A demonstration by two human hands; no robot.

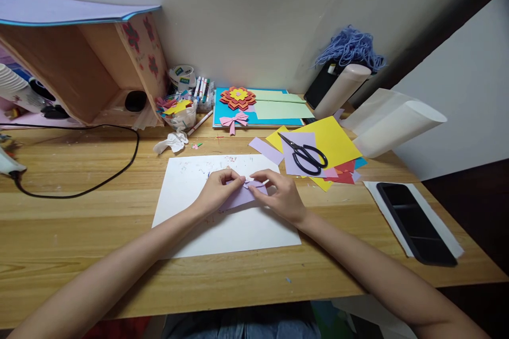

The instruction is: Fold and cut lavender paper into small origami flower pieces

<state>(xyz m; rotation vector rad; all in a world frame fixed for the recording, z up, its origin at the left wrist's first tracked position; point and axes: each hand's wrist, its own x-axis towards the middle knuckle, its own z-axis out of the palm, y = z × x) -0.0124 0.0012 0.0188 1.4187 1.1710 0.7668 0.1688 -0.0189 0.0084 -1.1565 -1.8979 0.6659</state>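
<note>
A piece of light purple paper (240,197) is held between my two hands, just above a white sheet (191,238) on the table. My left hand (220,189) pinches its upper left part between thumb and fingers. With thumb and index finger, my right hand (281,194) grips the right side of the same paper. The paper's top edge looks folded over near my fingertips, and the fingers partly cover it. Black-handled scissors (308,158) lie on another purple sheet (293,168) up to the right of my right hand.
Yellow paper (338,140) and red scraps (345,172) lie right of centre. A phone (413,222) rests far right. Behind are a blue folder (220,111) with a layered paper flower (237,97) and pink bow (234,121), and a scrap cup (181,116). A black cable (91,186) curves at left.
</note>
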